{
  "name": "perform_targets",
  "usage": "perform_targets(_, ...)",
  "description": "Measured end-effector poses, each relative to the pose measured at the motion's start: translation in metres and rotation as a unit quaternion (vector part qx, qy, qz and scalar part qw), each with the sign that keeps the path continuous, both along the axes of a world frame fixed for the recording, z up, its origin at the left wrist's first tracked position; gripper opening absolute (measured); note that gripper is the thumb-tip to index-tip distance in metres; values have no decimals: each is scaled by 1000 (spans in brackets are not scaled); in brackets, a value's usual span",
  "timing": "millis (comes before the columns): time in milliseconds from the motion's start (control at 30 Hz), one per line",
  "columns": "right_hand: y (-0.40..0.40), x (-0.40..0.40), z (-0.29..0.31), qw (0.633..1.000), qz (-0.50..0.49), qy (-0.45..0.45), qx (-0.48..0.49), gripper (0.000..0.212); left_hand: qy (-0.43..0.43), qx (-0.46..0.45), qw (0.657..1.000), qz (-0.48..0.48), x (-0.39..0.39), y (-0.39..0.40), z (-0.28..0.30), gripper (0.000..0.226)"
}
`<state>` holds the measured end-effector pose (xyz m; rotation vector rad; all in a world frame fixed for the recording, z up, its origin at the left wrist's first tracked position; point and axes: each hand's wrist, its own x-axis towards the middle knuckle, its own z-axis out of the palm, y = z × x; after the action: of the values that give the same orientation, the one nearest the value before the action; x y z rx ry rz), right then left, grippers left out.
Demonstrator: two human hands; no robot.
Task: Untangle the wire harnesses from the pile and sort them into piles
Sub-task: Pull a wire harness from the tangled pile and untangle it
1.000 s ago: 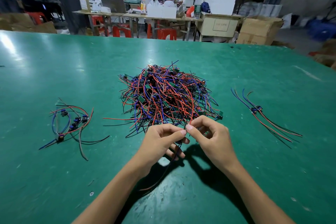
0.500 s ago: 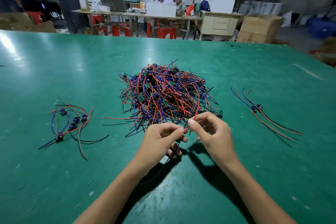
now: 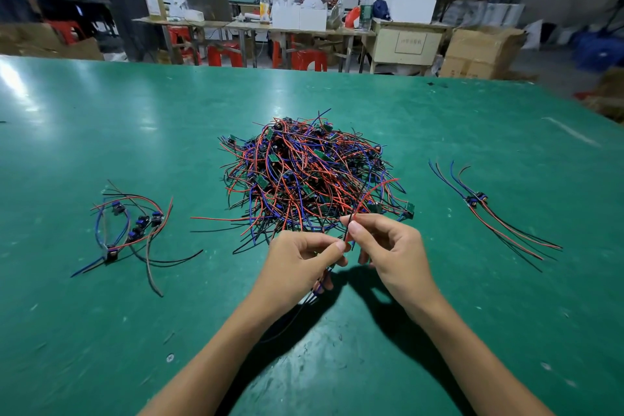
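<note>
Wire harnesses lie heaped in a tangled pile (image 3: 312, 176) mid-table, and I take that pile as my landmark. Just in front of it my left hand (image 3: 297, 267) and right hand (image 3: 388, 253) each pinch one harness (image 3: 363, 203) — its red lead arcs up over the pile's near edge. Left of the pile lies a sorted group (image 3: 131, 226); right, a smaller one (image 3: 479, 206) — all on the green table (image 3: 101, 331).

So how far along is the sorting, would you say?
Barely begun. Done: a small left pile of a few harnesses and a smaller right pile lie apart on the table. In hand: the left hand and right hand pinch one harness at the main pile's near edge. Left: the big tangled main pile.
</note>
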<state>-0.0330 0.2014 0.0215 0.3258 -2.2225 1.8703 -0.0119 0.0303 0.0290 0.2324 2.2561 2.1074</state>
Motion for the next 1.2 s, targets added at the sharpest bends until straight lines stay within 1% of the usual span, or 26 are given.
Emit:
perform_targets(100, -2, 1, -1, 1000, 1, 2, -11, 11, -3, -1, 1000, 6, -1, -1, -2, 12)
perform_targets(167, -3, 1, -2, 1000, -7, 6, -2, 10, 1, -14, 1000, 11, -1, -1, -5, 12)
perform_targets(233, -2, 2, -2, 999, -14, 12, 27, 12, 11, -30, 999, 15, -1, -1, -6, 13)
perform_targets(300, -2, 3, -3, 996, -24, 25, 76, 11, 25, -44, 998, 20, 0, -2, -6, 13)
perform_targets(367, -3, 5, -1, 993, -39, 37, 110, 16, 31, -42, 998, 21, 1, -1, -4, 12)
perform_targets(400, -4, 5, 0, 992, -47, 41, 108, 16, 25, -27, 999, 14, 1, 0, -1, 13)
perform_targets(500, 0, 3, 4, 997, -53, 41, 49, 13, -52, 71, 995, -41, 0, 0, 7, 27)
perform_targets(567, 2, 2, 6, 999, -46, 14, 7, 13, -99, 101, 986, -84, -1, -3, 11, 27)
perform_targets(600, 3, 2, 7, 999, -44, 4, -5, 13, -107, 105, 983, -101, -2, -5, 11, 25)
perform_targets(633, 3, 2, 7, 999, -46, -1, -8, 13, -108, 104, 982, -114, -2, -6, 11, 30)
perform_targets(700, 3, 2, 9, 999, -53, -3, -6, 12, -90, 85, 985, -119, -1, -6, 8, 48)
perform_targets(767, 4, 2, 10, 998, -55, -6, -20, 11, -72, 73, 989, -104, 0, -5, 6, 56)
perform_targets(1000, 4, 3, 14, 996, -60, -16, -57, 11, -81, 105, 988, -83, 2, -5, 8, 50)
perform_targets(1200, 5, 3, 15, 996, -60, -15, -65, 12, -82, 112, 988, -69, 3, -2, 10, 42)
